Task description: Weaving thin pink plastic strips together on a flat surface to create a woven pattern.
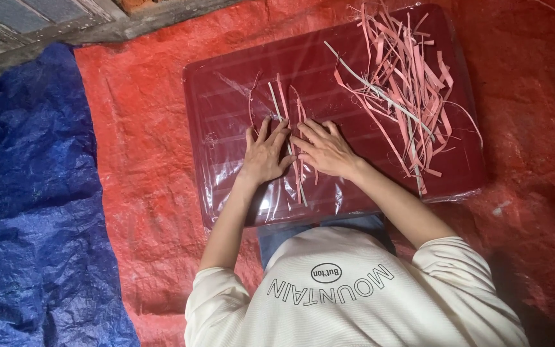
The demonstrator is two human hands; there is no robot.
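Head view: looking down at two bare hands working at frame centre.
Left hand [263,156]: lying flat, grip spread apart, pressing the pink strips [295,151].
Right hand [326,150]: lying flat, fingers apart, touching the same strips from the right.
Strips: running between both hands, long axis pointing up-frame; equally near each.
Board [226,96]: dark red, plastic-wrapped, carrying everything.
Loose strip pile [403,90]: lying upper right, well apart.
Floor: red tarp [136,160]; blue tarp [27,193] at left.
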